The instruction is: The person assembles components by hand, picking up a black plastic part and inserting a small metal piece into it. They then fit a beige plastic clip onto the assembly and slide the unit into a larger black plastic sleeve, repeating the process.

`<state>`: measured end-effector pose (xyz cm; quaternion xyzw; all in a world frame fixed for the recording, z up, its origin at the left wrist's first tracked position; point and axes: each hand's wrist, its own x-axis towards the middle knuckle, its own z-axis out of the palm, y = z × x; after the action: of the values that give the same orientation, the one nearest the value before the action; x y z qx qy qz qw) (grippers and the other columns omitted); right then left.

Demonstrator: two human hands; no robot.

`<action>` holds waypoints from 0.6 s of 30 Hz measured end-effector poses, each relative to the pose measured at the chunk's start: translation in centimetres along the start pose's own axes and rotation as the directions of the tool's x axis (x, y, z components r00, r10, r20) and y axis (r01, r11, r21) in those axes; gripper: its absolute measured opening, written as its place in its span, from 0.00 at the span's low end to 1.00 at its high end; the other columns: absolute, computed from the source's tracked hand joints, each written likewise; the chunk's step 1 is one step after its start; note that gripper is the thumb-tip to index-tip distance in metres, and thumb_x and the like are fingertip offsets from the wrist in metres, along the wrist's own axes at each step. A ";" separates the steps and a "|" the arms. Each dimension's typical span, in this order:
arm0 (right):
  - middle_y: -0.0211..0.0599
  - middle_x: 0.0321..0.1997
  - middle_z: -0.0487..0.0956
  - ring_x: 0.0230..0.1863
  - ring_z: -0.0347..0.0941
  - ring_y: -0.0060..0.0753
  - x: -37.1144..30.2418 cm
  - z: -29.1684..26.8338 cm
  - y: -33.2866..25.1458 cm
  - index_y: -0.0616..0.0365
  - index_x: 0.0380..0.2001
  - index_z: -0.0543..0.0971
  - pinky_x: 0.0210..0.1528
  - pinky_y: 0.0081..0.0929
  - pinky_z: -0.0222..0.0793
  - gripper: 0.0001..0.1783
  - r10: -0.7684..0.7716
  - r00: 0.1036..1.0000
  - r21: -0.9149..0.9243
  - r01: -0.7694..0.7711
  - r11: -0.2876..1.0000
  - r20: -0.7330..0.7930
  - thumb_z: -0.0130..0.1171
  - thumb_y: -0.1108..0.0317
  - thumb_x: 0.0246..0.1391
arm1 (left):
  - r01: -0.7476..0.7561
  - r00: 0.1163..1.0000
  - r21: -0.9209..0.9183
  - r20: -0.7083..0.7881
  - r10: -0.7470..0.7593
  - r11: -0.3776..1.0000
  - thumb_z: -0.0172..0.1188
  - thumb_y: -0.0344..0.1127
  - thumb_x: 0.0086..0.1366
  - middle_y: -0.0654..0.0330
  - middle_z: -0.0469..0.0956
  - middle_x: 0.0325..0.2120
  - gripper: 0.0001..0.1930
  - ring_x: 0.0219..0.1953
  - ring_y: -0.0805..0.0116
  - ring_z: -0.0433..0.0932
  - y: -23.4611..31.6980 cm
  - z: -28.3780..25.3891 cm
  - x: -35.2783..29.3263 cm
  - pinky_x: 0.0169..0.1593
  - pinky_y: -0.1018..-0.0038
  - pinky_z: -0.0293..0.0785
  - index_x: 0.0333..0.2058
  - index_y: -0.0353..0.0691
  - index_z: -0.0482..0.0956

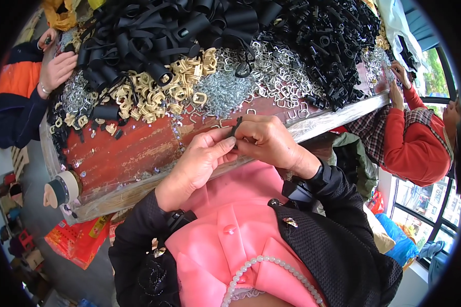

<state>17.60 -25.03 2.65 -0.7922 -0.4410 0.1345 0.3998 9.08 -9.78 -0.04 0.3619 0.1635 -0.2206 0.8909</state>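
Over the table's near edge, my left hand (202, 153) and my right hand (271, 140) meet, fingers closed around a small black plastic part (236, 126). Only a dark strip of it shows between the fingertips; the rest is hidden by them. Just beyond my hands lie a heap of small silver screws (224, 92) and loose silver U-shaped metal loops (279, 77). To the left of the screws are beige plastic buckles (151, 97). Farther off are black straps and tubes (189, 30) and a big pile of small black plastic parts (325, 46).
The worn red table (123, 153) has a plastic-wrapped edge (338, 110). A roll of tape (64, 187) sits at its left corner. A co-worker's hand (60, 71) rests by the piles on the left; another person in red (412, 138) works at the right. A red bag (82, 240) is below.
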 end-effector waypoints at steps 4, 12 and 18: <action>0.36 0.20 0.70 0.21 0.69 0.37 0.2 -0.2 0.2 0.61 0.20 0.72 0.21 0.28 0.63 0.05 -0.027 0.999 0.031 0.026 0.999 0.026 0.58 0.76 0.34 | 0.007 1.000 0.028 0.001 -0.007 1.000 0.49 0.32 0.60 0.66 0.71 0.37 0.15 0.38 0.79 0.69 0.1 0.1 -0.1 0.42 0.80 0.66 0.46 0.36 0.67; 0.37 0.21 0.70 0.22 0.69 0.38 0.2 0.2 0.3 0.61 0.21 0.74 0.22 0.28 0.64 0.06 -0.062 0.997 -0.058 0.060 0.997 -0.044 0.58 0.76 0.34 | 0.005 1.000 0.021 -0.006 -0.005 1.000 0.49 0.32 0.60 0.65 0.71 0.37 0.15 0.38 0.78 0.70 0.7 -0.1 0.3 0.42 0.80 0.66 0.46 0.35 0.67; 0.38 0.20 0.70 0.22 0.69 0.39 1.1 -0.7 2.2 0.60 0.22 0.74 0.22 0.27 0.64 0.05 -0.085 0.990 0.142 0.101 0.985 -0.113 0.59 0.76 0.36 | 0.021 1.000 -0.142 0.006 -0.020 0.990 0.50 0.30 0.59 0.59 0.72 0.38 0.14 0.38 0.71 0.72 0.9 -0.9 0.8 0.42 0.77 0.69 0.44 0.33 0.68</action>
<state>19.88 -25.16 1.62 -0.7451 -0.4445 0.1055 0.4860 10.07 -8.81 -0.51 0.2952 0.1804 -0.2183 0.9125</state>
